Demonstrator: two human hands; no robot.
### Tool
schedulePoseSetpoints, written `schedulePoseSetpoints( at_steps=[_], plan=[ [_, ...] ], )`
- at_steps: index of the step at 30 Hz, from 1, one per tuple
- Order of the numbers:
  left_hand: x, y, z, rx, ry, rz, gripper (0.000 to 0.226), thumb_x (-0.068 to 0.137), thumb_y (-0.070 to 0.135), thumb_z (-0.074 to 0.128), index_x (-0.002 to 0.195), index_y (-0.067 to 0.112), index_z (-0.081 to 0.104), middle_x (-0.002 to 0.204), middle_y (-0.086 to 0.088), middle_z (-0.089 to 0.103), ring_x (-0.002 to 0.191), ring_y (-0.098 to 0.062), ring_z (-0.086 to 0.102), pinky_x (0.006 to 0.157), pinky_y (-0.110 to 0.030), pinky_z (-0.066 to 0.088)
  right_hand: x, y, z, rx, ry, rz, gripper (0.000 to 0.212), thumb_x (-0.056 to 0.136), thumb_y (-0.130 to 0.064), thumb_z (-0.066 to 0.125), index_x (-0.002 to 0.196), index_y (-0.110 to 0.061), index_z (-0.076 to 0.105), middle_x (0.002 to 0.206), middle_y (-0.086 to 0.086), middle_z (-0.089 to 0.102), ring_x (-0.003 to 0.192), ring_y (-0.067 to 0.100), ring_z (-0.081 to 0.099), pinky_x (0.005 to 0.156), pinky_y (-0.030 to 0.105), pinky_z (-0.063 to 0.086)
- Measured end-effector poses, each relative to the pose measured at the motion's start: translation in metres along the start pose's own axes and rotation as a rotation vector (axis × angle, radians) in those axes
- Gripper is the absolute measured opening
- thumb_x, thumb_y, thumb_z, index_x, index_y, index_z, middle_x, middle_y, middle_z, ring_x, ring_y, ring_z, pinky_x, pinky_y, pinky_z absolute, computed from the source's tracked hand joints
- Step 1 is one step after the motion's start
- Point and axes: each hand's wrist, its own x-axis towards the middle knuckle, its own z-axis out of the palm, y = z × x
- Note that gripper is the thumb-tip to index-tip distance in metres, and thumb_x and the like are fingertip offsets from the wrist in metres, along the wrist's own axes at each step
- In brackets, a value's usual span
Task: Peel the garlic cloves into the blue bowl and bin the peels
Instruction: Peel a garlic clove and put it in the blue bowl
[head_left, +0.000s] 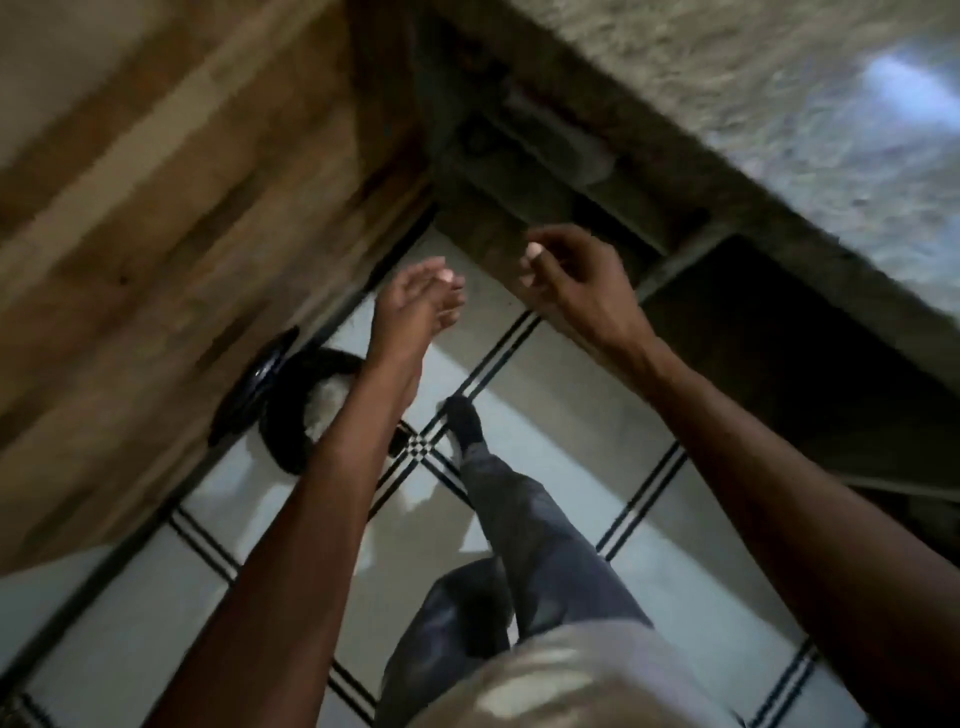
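Head view, tilted & motion-blurred. Person stands on the tiled floor (545, 395), both arms stretched fwd over it. Left hand (415, 301) hangs above and a bit beyond the bin (291, 410): fingers fairly straight, lying close together, palm turned inward; nothing visible in it. Looks like a hand that's just tipping or brushing peels off, but that's a guess, no peel can be made out. Right hand (576, 280) is held apart from the left, fingers curled with tips bunched toward the thumb. Whether it pinches a scrap of peel or nothing, can't tell, too blurred.

Bin is dark, round, lid (260, 384) flipped up and leaning toward the wood cupboard (156, 234). Pale stuff shows inside, probably rubbish or a liner. Open lid makes sense for dropping peels straight in. One foot (462, 421) is planted fwd near the bin's base, maybe at a pedal, not clear.

Speckled bench (779, 130) runs across top right w/ dark shelving under it. Garlic and blue bowl: not in view, presumably up on the bench. Judging by this, it's the bin-the-peels step, late in the task.
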Motion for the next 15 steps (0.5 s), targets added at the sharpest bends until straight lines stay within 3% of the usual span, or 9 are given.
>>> schedulePoseSetpoints(
  at_steps=[7,11,15],
  plan=[
    [-0.063,0.068,0.202,0.24,-0.348,0.209,0.023,0.104,0.007,0.057,0.127,0.005,0.058,0.099,-0.01,0.072,0.077,-0.011,0.069,0.068,-0.02,0.055,-0.112,0.001,-0.207,0.085,0.443,0.037,0.027,0.106,-0.032,0.06,0.129,-0.021,0.066,0.111,0.001,0.075,0.096,0.009,0.076,0.089,0.043,0.064],
    [-0.087,0.073,0.304,0.368,-0.534,0.254,0.017,0.102,0.002,0.058,0.118,0.008,0.057,0.089,-0.007,0.068,0.069,-0.009,0.065,0.062,-0.018,0.052,-0.157,0.025,-0.293,-0.009,0.664,0.087,0.025,0.105,-0.037,0.061,0.127,-0.028,0.066,0.105,-0.008,0.074,0.093,0.003,0.074,0.076,0.031,0.065],
    [-0.097,0.063,0.398,0.475,-0.647,0.28,0.017,0.103,0.002,0.056,0.119,0.008,0.057,0.095,-0.012,0.069,0.075,-0.016,0.066,0.061,-0.018,0.054,-0.186,0.069,-0.364,-0.101,0.768,0.153,0.029,0.104,-0.034,0.064,0.13,-0.022,0.067,0.106,-0.008,0.071,0.091,-0.002,0.068,0.064,0.016,0.054]
  ],
)
